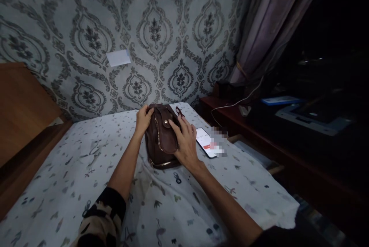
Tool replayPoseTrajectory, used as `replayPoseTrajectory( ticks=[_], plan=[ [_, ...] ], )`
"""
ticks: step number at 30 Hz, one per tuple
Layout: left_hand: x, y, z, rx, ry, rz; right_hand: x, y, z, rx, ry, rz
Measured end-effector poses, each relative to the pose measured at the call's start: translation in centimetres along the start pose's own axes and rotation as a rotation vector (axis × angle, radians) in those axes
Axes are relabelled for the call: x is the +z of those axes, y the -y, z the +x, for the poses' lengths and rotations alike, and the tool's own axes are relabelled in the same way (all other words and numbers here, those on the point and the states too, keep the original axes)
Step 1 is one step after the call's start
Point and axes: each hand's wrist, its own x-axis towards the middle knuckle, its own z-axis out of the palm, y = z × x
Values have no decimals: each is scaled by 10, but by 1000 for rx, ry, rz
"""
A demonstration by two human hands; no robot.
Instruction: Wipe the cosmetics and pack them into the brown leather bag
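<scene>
A dark brown handbag stands on the patterned bedsheet in the middle of the head view. Gold zips run along its front and lower edge, and a tab with a round gold stud lies near its top. My left hand is closed on the bag's upper left edge, its fingertips over the top. At the right side, my right hand holds the bag, thumb beside the stud and fingers along the right edge. The fingertips' exact contact there is partly hidden.
A lit phone lies right of the bag, with dark red-framed glasses behind my right fingers. The white sheet covers the bed. A wooden headboard stands left; a dark red ledge with a white cable runs along the right.
</scene>
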Motion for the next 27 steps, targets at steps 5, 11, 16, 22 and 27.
replayPoseTrajectory(
  ticks=[5, 11, 16, 22, 27],
  plan=[
    [0, -1, 1, 6, 9, 26, 6, 15, -10, -28, -52, -10],
    [-5, -9, 3, 13, 28, 88, 14, 16, -14, -24, -125, 10],
    [-7, -19, 12, 10, 59, 171, 15, 9, -12, -68, -178, 66],
    [-3, -26, 13, -5, 35, 204, 13, 0, -9, -114, -256, 218],
    [-2, -27, 9, -1, 32, 213, 10, -6, -7, -142, -295, 307]
  ],
)
